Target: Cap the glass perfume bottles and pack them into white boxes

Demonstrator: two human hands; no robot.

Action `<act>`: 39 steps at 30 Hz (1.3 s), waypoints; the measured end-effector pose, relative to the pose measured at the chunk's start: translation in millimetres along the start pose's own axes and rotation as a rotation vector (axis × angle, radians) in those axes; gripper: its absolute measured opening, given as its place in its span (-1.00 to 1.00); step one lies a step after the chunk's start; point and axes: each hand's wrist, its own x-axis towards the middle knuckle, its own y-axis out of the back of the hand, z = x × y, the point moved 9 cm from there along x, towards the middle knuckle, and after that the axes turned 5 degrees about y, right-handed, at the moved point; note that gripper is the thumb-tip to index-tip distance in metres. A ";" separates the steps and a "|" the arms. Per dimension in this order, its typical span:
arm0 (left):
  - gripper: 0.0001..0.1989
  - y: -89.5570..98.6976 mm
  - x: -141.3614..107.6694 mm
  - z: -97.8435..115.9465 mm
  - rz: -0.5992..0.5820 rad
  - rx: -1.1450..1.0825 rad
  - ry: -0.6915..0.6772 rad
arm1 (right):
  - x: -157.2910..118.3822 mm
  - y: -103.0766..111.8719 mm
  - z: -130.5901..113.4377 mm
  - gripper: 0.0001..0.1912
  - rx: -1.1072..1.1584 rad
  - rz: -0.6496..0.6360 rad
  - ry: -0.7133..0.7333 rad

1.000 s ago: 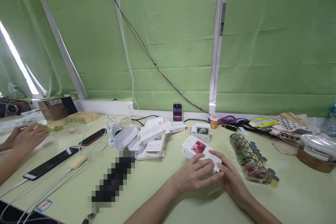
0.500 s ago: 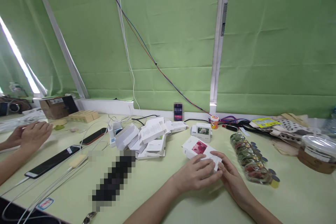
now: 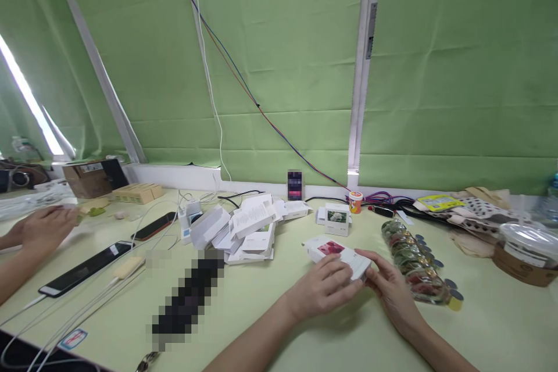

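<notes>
A small white carton with a red flower picture [image 3: 317,246] is held between my two hands, slightly tilted above the table. My left hand [image 3: 320,289] wraps over its near side, fingers lying across the top. The carton's right end is pinched by the thumb and fingers of my right hand [image 3: 391,286]. Behind it stands another white carton with a white flower picture [image 3: 337,221]. To the right, a row of clear-wrapped round packets [image 3: 405,261] with red and green contents lies beside my right hand.
Left of centre is a heap of white flattened cartons [image 3: 253,224]. Phones, including a long dark one [image 3: 85,268], and white cables lie further left. A co-worker's hands [image 3: 47,229] work at the far left. An orange cup [image 3: 356,202] and a lidded tub [image 3: 527,250] stand right.
The carton has tilted a little in my hands, and my left fingers have shifted back slightly from its right end. The co-worker's hands have moved slightly left.
</notes>
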 end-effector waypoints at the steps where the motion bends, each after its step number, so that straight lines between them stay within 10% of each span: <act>1: -0.70 0.5 -0.3 0.7 0.013 0.004 -0.011 | 0.3 2.1 0.4 -0.68 -0.003 0.013 0.008; 13: -0.72 -6.1 -5.8 -3.3 -0.056 0.171 -0.053 | -7.4 -20.4 13.7 -0.63 0.358 0.011 -0.165; 18: -0.45 6.6 -25.9 -61.7 0.194 -0.136 0.614 | -8.9 -13.1 30.2 -0.73 0.596 0.078 -0.316; 23: -0.23 -49.0 -48.8 -79.5 0.149 -1.124 1.105 | -19.7 -24.1 45.6 -0.87 0.624 -0.005 -0.467; 27: -0.34 -67.4 -52.0 -74.0 0.233 -1.460 1.223 | -19.5 -32.0 36.3 -0.77 0.517 -0.009 -0.402; 39: -0.26 -56.7 -61.2 -91.3 0.218 -1.253 1.281 | -2.9 -15.3 23.4 -0.43 -0.294 -0.154 0.019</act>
